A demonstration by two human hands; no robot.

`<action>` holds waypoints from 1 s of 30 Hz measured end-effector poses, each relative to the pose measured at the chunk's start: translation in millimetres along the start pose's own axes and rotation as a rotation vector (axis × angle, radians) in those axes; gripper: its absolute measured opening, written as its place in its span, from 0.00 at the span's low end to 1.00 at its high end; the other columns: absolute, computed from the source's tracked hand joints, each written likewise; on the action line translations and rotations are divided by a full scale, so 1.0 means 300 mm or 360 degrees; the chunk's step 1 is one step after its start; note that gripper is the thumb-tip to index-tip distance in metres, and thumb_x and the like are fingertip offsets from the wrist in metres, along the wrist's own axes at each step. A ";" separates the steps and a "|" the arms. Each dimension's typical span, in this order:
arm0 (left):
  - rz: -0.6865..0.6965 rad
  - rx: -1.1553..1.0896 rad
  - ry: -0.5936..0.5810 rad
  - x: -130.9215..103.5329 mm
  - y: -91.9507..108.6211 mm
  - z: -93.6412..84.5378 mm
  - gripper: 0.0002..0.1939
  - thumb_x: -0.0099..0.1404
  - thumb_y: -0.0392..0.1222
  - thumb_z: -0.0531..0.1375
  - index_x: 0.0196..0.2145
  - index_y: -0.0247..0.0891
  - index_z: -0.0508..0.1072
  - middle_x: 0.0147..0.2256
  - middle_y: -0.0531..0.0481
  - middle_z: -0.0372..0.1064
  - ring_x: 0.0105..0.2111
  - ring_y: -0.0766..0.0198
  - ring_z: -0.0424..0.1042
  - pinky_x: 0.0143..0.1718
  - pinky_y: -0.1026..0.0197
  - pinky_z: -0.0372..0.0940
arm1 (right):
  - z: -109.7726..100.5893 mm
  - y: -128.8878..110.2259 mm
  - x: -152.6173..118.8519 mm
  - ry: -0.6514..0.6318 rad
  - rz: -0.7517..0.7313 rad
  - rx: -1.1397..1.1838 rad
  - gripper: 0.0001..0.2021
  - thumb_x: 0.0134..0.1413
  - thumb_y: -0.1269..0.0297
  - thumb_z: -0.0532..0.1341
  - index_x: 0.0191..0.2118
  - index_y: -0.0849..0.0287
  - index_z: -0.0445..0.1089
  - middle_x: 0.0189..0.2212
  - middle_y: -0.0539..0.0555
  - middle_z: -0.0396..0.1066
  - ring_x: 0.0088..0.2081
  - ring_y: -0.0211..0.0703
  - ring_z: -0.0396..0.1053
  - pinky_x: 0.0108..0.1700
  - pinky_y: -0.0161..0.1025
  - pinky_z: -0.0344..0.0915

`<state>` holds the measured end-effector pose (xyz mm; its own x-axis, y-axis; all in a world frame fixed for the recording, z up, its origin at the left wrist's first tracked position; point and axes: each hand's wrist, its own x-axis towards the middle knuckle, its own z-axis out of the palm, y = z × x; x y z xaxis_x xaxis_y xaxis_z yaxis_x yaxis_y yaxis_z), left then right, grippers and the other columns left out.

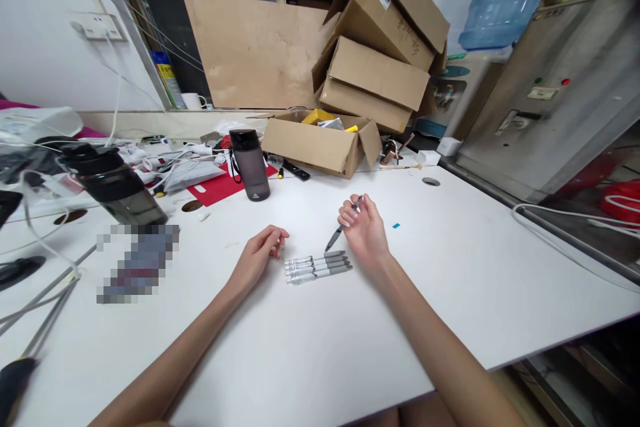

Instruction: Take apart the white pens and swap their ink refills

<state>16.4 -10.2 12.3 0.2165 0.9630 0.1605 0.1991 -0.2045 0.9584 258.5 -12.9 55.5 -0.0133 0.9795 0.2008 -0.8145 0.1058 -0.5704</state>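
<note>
My right hand [367, 230] is closed on a grey pen [334, 238], held at its upper end between thumb and fingers. The pen slants down to the left, its lower end just above a row of pens. Several pens [315, 268] with clear and white barrels and grey ends lie side by side on the white table [280, 347]. Left of that row, my left hand [263, 250] rests on the table, its fingers loosely bent and apart, with nothing seen in them. Its fingertips are close to the clear ends of the pens.
A dark bottle [251, 167] stands beyond my hands, near an open cardboard box [310, 143]. Another bottle [117, 187] is tilted at the left, above a pixelated patch. A small blue scrap [396, 225] lies right of my right hand. Cables and clutter line the back left.
</note>
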 end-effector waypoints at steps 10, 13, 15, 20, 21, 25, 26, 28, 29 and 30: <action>-0.0015 0.0266 -0.0014 0.002 -0.026 -0.019 0.18 0.71 0.55 0.54 0.37 0.40 0.75 0.33 0.51 0.70 0.33 0.60 0.66 0.39 0.60 0.62 | -0.014 -0.032 0.011 0.0014 -0.0048 0.0154 0.10 0.65 0.68 0.51 0.32 0.58 0.64 0.23 0.44 0.43 0.22 0.35 0.47 0.24 0.31 0.55; -0.0022 0.0329 -0.0062 0.002 -0.032 -0.018 0.18 0.71 0.55 0.53 0.38 0.40 0.76 0.34 0.50 0.71 0.35 0.58 0.67 0.40 0.60 0.62 | -0.013 -0.037 0.012 0.0020 -0.0044 0.0159 0.11 0.66 0.68 0.49 0.32 0.58 0.65 0.23 0.45 0.43 0.22 0.36 0.47 0.24 0.31 0.55; -0.0022 0.0365 -0.0088 0.002 -0.035 -0.018 0.18 0.71 0.54 0.53 0.38 0.41 0.76 0.34 0.50 0.71 0.36 0.58 0.68 0.42 0.59 0.61 | -0.013 -0.039 0.011 0.0026 -0.0046 0.0164 0.12 0.66 0.69 0.49 0.32 0.58 0.64 0.23 0.45 0.43 0.22 0.36 0.47 0.24 0.31 0.55; -0.0026 0.0387 -0.0156 0.002 -0.035 -0.016 0.16 0.72 0.52 0.52 0.39 0.42 0.75 0.35 0.51 0.72 0.38 0.57 0.69 0.45 0.59 0.61 | -0.012 -0.043 0.006 0.0023 -0.0047 0.0186 0.13 0.68 0.64 0.49 0.32 0.59 0.65 0.23 0.45 0.44 0.23 0.35 0.48 0.25 0.31 0.56; -0.0026 0.0392 -0.0173 0.001 -0.034 -0.016 0.16 0.73 0.52 0.52 0.39 0.42 0.75 0.35 0.51 0.72 0.38 0.57 0.69 0.45 0.59 0.61 | -0.012 -0.043 0.005 0.0018 -0.0043 0.0183 0.13 0.68 0.64 0.49 0.32 0.59 0.65 0.23 0.45 0.44 0.23 0.35 0.47 0.25 0.31 0.56; -0.0002 0.0425 -0.0224 -0.003 -0.026 -0.016 0.15 0.72 0.50 0.51 0.40 0.42 0.75 0.35 0.51 0.72 0.39 0.57 0.70 0.45 0.58 0.61 | -0.008 -0.040 0.004 -0.0016 -0.0021 0.0149 0.12 0.67 0.69 0.49 0.32 0.58 0.66 0.23 0.45 0.43 0.22 0.36 0.46 0.25 0.31 0.55; 0.0005 0.0436 -0.0229 -0.004 -0.023 -0.016 0.15 0.72 0.49 0.51 0.40 0.42 0.75 0.35 0.50 0.72 0.39 0.57 0.70 0.45 0.58 0.61 | -0.006 -0.039 0.003 -0.0025 -0.0017 0.0144 0.12 0.67 0.69 0.50 0.32 0.58 0.66 0.23 0.45 0.43 0.22 0.36 0.46 0.25 0.30 0.55; 0.0019 0.0460 -0.0231 -0.006 -0.018 -0.016 0.14 0.71 0.48 0.51 0.39 0.42 0.75 0.35 0.50 0.72 0.38 0.57 0.70 0.44 0.58 0.62 | -0.004 -0.037 0.002 -0.0041 -0.0009 0.0139 0.12 0.67 0.68 0.50 0.33 0.58 0.67 0.23 0.45 0.43 0.22 0.36 0.46 0.25 0.30 0.56; 0.0024 0.0472 -0.0230 -0.007 -0.015 -0.015 0.14 0.71 0.48 0.51 0.39 0.42 0.75 0.34 0.51 0.72 0.38 0.57 0.70 0.43 0.59 0.62 | -0.003 -0.036 0.002 -0.0048 -0.0003 0.0134 0.12 0.67 0.67 0.51 0.33 0.58 0.67 0.23 0.45 0.43 0.22 0.36 0.46 0.25 0.30 0.56; 0.0028 0.0482 -0.0229 -0.008 -0.013 -0.015 0.14 0.71 0.47 0.51 0.39 0.42 0.75 0.34 0.51 0.72 0.38 0.57 0.70 0.43 0.59 0.62 | -0.002 -0.036 0.001 -0.0056 0.0007 0.0127 0.11 0.67 0.68 0.51 0.33 0.58 0.67 0.23 0.45 0.43 0.22 0.36 0.46 0.25 0.30 0.56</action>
<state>10.9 -11.0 9.1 0.3511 0.9285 0.1209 0.4644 -0.2848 0.8386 267.7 -13.5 61.3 -0.0360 0.9732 0.2271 -0.8579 0.0865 -0.5066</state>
